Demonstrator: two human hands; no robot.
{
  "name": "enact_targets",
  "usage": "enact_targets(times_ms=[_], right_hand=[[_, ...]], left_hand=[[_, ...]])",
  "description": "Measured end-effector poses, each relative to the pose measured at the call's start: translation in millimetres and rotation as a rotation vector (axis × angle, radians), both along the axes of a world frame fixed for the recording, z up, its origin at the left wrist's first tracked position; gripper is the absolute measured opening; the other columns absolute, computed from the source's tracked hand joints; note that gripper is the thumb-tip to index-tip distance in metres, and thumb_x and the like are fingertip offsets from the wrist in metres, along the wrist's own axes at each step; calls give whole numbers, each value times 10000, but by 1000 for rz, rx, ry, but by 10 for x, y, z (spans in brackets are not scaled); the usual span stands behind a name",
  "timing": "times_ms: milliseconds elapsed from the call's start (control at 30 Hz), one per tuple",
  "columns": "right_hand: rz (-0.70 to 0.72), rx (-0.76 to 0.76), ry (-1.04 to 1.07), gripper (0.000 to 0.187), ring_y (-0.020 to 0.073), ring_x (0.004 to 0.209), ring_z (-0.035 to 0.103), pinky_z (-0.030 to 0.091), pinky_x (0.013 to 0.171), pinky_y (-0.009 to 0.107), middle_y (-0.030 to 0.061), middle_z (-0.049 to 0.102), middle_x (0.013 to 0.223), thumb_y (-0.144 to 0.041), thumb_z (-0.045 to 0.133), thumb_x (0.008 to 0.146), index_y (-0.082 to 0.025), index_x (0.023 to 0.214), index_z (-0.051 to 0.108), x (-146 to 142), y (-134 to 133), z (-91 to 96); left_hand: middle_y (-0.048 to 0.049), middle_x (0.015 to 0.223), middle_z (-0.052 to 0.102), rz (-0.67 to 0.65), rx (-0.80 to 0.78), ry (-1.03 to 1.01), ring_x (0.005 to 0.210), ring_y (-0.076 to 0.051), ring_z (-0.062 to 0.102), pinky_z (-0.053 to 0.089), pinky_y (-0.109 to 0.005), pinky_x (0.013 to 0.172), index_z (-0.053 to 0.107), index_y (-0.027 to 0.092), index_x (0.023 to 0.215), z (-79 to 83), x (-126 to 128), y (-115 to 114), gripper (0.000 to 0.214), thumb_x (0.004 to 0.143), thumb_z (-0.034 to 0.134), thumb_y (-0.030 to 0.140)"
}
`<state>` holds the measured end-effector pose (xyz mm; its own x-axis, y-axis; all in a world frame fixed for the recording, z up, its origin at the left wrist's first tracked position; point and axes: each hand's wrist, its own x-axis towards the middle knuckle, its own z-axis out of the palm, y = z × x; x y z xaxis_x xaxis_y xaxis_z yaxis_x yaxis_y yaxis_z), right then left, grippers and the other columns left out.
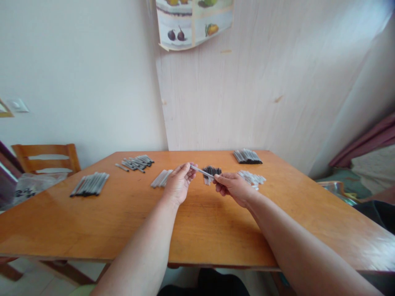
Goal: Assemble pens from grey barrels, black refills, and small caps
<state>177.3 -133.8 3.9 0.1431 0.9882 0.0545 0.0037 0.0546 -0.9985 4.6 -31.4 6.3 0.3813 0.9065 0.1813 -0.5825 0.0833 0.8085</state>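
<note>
Wooden table (92,222), mid-frame: I see left hand (179,183) and right hand (233,187) each pinching an end of one thin tube (202,171); sorted piles (90,183) suggest work partly done, loose pieces (251,178) remaining.

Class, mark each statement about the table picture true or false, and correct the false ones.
1. Both hands hold one thin tube between them. True: the left hand and right hand pinch the tube at its ends.
2. The table is glass. False: the table is orange-brown wood.
3. A wooden chair stands at the left. True: the chair.
4. All tubes lie in one pile. False: there are several separate piles, such as the far-right pile and the left pile.
</note>
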Motion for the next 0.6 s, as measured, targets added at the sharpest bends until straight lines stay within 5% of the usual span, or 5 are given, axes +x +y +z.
enact_targets(times_ms=[133,433,600], right_hand=[[-34,9,11,364,71,479,471,336,470,212,25,601,622,-499,609,802,-143,728,582,-19,-6,35],[-8,-5,-84,387,102,575,549,412,541,227,70,661,734,-533,591,801,-148,773,607,-6,-19,54],[-282,7,-264,288,97,553,514,402,530,224,38,634,698,-453,588,801,-165,781,584,286,29,46]], left_hand=[[-77,874,718,-25,-16,15,813,-150,671,475,-258,740,662,147,947,-22,48,-36,398,690,751,437],[-89,892,717,-193,38,152,789,-152,664,484,-278,748,657,131,931,-29,124,-174,300,740,725,351],[-80,883,716,-98,-5,102,782,-149,670,482,-252,696,644,135,893,-33,91,-111,257,738,725,323]])
